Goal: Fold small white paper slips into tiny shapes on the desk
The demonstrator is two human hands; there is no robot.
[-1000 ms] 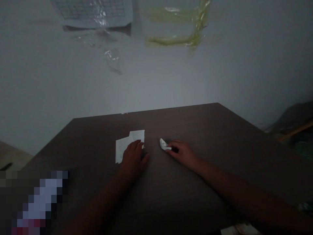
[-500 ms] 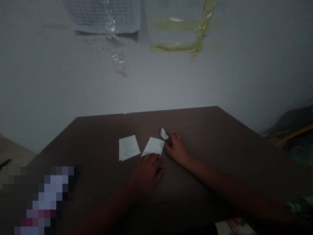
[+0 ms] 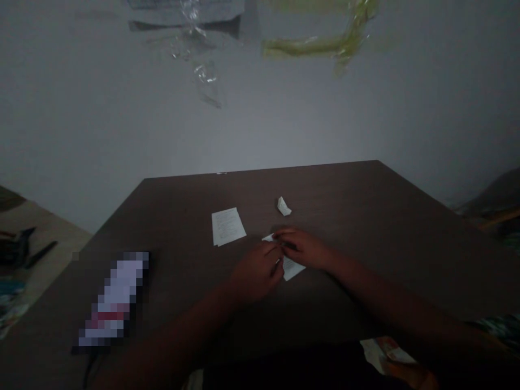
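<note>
Both hands meet over a small printed sheet of paper [image 3: 293,267] near the middle of the dark table. My left hand [image 3: 258,273] pinches the sheet with its fingers bent. My right hand [image 3: 304,248] touches the same sheet from the right, fingers curled over it, and covers much of it. A stack of printed paper sheets [image 3: 228,226] lies flat to the left, slightly fanned. Beyond my right hand rests a small crumpled piece of paper [image 3: 283,206], apart from both hands.
A blurred-out device with a lit screen [image 3: 116,298] lies at the left of the brown table [image 3: 182,195], a cable running from it. A wall with taped papers [image 3: 317,47] rises behind. Several items lie on a lower surface at far left.
The sheet has come nearer and turned, and both hands have come together on it. My right hand has left the crumpled piece. The camera view has shifted.
</note>
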